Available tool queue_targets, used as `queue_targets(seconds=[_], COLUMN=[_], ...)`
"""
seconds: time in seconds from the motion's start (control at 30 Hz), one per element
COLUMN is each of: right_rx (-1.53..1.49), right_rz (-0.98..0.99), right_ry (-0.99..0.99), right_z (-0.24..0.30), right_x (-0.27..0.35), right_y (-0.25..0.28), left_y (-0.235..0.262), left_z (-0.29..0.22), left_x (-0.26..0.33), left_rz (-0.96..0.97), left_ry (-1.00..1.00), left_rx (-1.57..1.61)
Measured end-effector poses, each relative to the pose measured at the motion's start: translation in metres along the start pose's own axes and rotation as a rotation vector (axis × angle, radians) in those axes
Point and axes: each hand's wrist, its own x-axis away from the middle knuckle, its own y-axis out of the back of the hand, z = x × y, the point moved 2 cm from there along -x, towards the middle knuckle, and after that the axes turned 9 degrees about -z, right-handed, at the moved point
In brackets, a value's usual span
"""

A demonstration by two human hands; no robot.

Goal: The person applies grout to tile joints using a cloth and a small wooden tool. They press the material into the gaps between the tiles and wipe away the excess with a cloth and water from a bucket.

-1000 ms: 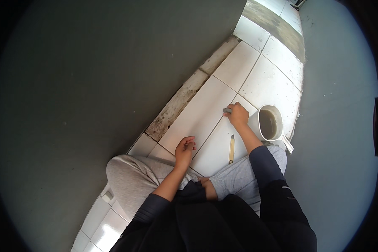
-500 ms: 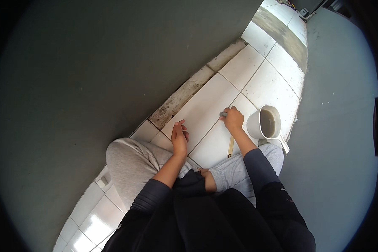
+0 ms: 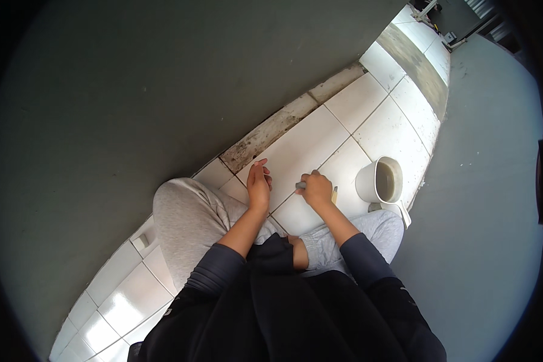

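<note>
Person crouched or kneeling on a white tiled floor (image 3: pixel 311 148), grey-trousered knees spread to either side, dark long sleeves entering from the lower edge.

Left hand (image 3: pixel 259 186): released, fingers extended and together, palm down on a tile close to the dirty strip (image 3: pixel 270 131) where the floor meets the grey wall (image 3: pixel 133 90). It holds nothing.

Right hand (image 3: pixel 315 189): clenched around a small grey object (image 3: pixel 300 185), one end of which protrudes from the fist toward the left hand. Its kind cannot be made out at this size. The object sits low over the tile, just beside a grout line, between the two hands. Whether it touches the tile cannot be told.

Slim yellowish tool (image 3: pixel 334 194): lies on the floor just behind the right hand, mostly hidden by it.

White mug-shaped pot (image 3: pixel 381 181): stands upright on the tile to the right of the right hand, near but apart from it, holding murky brown-grey liquid.

A second grey wall closes the right side.
</note>
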Motion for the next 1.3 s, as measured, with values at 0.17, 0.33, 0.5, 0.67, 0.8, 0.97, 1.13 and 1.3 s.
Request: queue_targets(seconds=[0.17,0.33,0.5,0.67,0.8,0.97,1.13,1.3], right_rx=[-0.073,-0.038,-0.004,-0.040,0.075,0.003,-0.013,0.072], right_rz=[0.017,-0.047,-0.028,-0.045,-0.020,0.067,0.048,0.075], right_ry=[0.046,-0.010,0.251,0.050,0.157,0.203,0.002,0.192], right_z=[-0.005,-0.013,0.039,-0.006,0.020,0.047,-0.002,0.041], right_x=[0.002,-0.004,0.036,-0.001,0.018,0.032,-0.001,0.028], right_y=[0.014,0.009,-0.001,0.013,0.001,0.008,0.013,0.003], left_y=[-0.003,-0.004,-0.002,-0.003,-0.008,0.003,-0.007,-0.007], left_z=[0.000,0.006,0.005,0.010,0.012,0.010,0.004,0.005], left_x=[0.004,0.000,-0.002,0.000,-0.004,-0.004,0.006,0.005], left_rz=[0.029,0.014,0.032,0.031,0.053,0.047,0.083,0.117], left_ry=[-0.002,-0.022,-0.058,-0.041,-0.054,-0.043,0.006,0.047], left_rx=[-0.039,-0.012,-0.003,-0.028,-0.015,-0.006,-0.039,-0.086])
